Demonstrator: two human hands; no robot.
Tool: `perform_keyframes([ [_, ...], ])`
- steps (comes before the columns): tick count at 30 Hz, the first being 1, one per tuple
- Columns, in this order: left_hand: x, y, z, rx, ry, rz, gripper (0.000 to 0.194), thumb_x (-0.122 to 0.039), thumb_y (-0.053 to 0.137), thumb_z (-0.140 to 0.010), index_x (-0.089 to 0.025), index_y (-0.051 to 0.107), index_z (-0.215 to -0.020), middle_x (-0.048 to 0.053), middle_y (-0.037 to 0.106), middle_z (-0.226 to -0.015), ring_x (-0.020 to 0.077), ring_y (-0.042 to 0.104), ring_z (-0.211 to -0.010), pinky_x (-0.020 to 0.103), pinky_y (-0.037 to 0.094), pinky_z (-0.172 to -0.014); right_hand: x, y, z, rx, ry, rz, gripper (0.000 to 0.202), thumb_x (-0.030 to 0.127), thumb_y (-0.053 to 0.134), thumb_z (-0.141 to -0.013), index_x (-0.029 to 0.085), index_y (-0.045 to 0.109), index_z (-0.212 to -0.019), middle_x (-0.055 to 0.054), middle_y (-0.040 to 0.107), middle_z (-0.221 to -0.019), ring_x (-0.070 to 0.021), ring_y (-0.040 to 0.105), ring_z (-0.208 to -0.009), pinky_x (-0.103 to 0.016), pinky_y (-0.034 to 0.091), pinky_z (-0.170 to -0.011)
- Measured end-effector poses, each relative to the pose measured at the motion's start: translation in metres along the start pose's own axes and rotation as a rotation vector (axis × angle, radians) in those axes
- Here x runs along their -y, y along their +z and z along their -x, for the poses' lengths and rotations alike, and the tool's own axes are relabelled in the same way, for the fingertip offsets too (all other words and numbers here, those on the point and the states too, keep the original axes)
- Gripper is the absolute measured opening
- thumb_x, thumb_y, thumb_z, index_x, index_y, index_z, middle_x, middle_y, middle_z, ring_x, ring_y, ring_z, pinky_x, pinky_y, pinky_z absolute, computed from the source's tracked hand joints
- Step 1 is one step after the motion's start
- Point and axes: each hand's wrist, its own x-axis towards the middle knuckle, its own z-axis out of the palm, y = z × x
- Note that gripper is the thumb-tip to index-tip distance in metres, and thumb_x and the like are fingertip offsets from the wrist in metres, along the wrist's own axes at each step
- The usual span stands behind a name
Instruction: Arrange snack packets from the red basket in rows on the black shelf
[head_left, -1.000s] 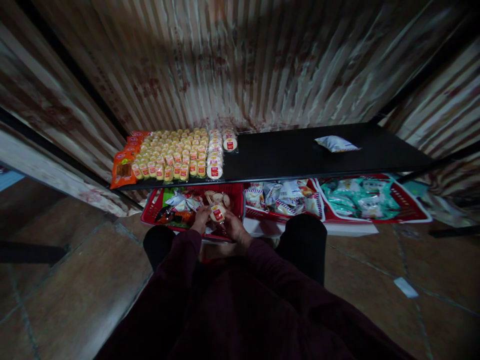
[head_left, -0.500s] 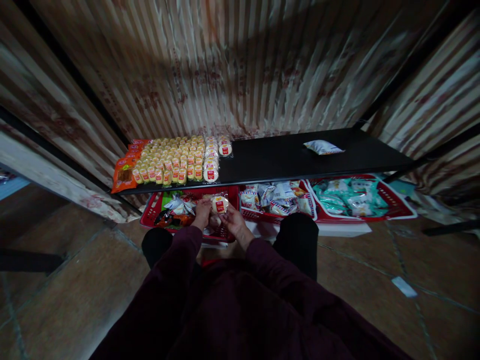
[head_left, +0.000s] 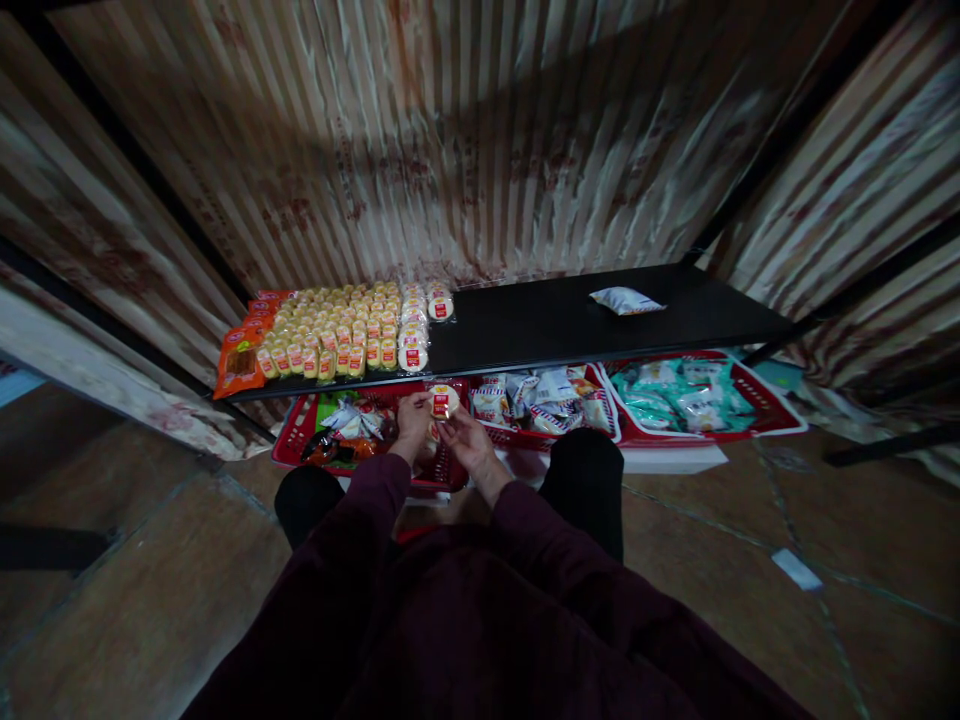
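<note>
Both hands hold one round, pale packaged cake (head_left: 444, 401) with a red label, above the left red basket (head_left: 283, 440). My left hand (head_left: 412, 421) grips its left edge, fingers closed. My right hand (head_left: 466, 441) pinches it from the lower right. Below them the basket contains mixed snack packets (head_left: 356, 418). On the black shelf (head_left: 517, 325) just beyond stand rows of small yellow wrapped cakes (head_left: 330, 325), and to their right a column of similar round cakes (head_left: 412, 355). One more round cake (head_left: 440, 305) sits at the back, beside that column.
Orange packets (head_left: 240, 362) line the shelf's left end. A single white packet (head_left: 627, 300) lies toward its right. Two more baskets hold white-and-blue packets (head_left: 555, 395) and green packets (head_left: 682, 395). Dark shelf posts (head_left: 795, 130) rise at the sides; my knees flank the baskets.
The view has shifted slightly, so the shelf appears a little further left and lower. Both hands still hold the round cake over the basket, its label now turned a little differently.
</note>
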Motion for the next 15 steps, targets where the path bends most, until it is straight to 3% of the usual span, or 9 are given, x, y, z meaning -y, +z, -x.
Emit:
perform_keyframes([
  [4, -0.01, 0.007, 0.002, -0.008, 0.058, -0.031, 0.012, -0.011, 0.063, -0.069, -0.018, 0.071, -0.076, 0.006, 0.064, -0.095, 0.0155, 0.061, -0.087, 0.025, 0.047, -0.083, 0.01, 0.005, 0.003, 0.029, -0.028, -0.008, 0.032, 0.009, 0.057, -0.069, 0.027, 0.063, -0.095, 0.003, 0.069, -0.073, -0.0129, 0.065, -0.071, -0.025, 0.056, -0.071],
  [8, -0.018, 0.014, 0.008, 0.052, 0.092, -0.038, 0.008, -0.018, 0.064, -0.074, -0.019, 0.071, -0.078, 0.007, 0.066, -0.094, 0.02, 0.058, -0.1, 0.028, 0.044, -0.09, 0.017, 0.012, 0.003, 0.027, -0.115, 0.037, 0.017, 0.024, 0.058, -0.075, 0.026, 0.065, -0.09, 0.001, 0.071, -0.08, -0.0145, 0.066, -0.083, -0.024, 0.055, -0.072],
  [11, -0.022, 0.018, 0.016, 0.131, 0.074, 0.068, 0.014, -0.029, 0.06, -0.08, -0.019, 0.069, -0.083, 0.005, 0.067, -0.087, 0.0183, 0.06, -0.09, 0.027, 0.047, -0.082, 0.019, 0.016, 0.002, 0.033, -0.181, 0.111, 0.015, 0.029, 0.057, -0.075, 0.025, 0.066, -0.086, 0.001, 0.072, -0.088, -0.0152, 0.065, -0.093, -0.024, 0.054, -0.074],
  [15, -0.025, 0.02, 0.023, 0.164, -0.024, 0.225, 0.025, -0.041, 0.057, -0.081, -0.017, 0.065, -0.079, 0.004, 0.065, -0.076, 0.0141, 0.06, -0.072, 0.024, 0.046, -0.068, 0.015, 0.018, 0.0, 0.05, -0.201, 0.164, 0.02, 0.024, 0.064, -0.069, 0.022, 0.068, -0.088, 0.0, 0.073, -0.084, -0.0166, 0.067, -0.086, -0.026, 0.054, -0.071],
])
